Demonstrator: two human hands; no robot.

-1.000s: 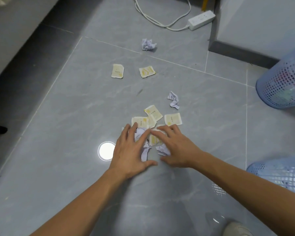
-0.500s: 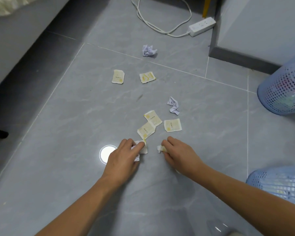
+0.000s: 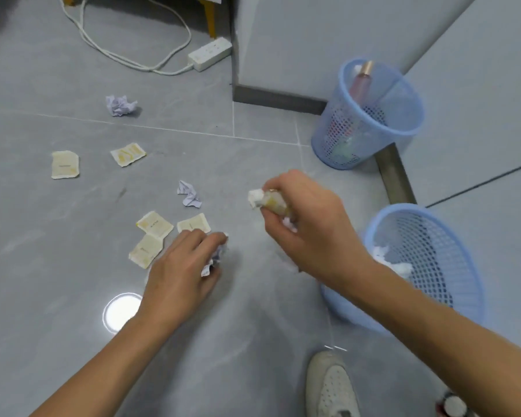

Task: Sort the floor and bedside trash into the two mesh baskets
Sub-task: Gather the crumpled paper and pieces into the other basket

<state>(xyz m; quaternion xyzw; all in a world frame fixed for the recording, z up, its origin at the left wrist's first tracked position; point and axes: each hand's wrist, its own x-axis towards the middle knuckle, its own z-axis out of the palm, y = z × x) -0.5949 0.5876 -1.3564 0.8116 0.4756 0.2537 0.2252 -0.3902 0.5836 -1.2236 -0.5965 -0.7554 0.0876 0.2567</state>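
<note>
My right hand (image 3: 307, 233) is lifted above the floor, shut on a bunch of crumpled white paper and a yellow-printed wrapper (image 3: 266, 201). My left hand (image 3: 181, 269) rests low on the tiles, shut on crumpled lilac paper (image 3: 216, 257). Three yellow-printed wrappers (image 3: 154, 224) lie just left of the left hand. A lilac paper ball (image 3: 188, 194) lies beyond them. The near blue mesh basket (image 3: 451, 236) at the right holds white crumpled paper. The far blue mesh basket (image 3: 370, 139) holds a pink bottle.
Two more wrappers (image 3: 65, 164) and another lilac paper ball (image 3: 120, 105) lie farther out on the grey tiles. A white power strip (image 3: 209, 53) with its cable lies by a grey cabinet (image 3: 298, 40). My white shoe (image 3: 331, 386) is at the bottom edge.
Both hands closed on trash from the pile. My right hand rose and moved right toward the near basket. The view swung right, bringing both baskets into sight.
</note>
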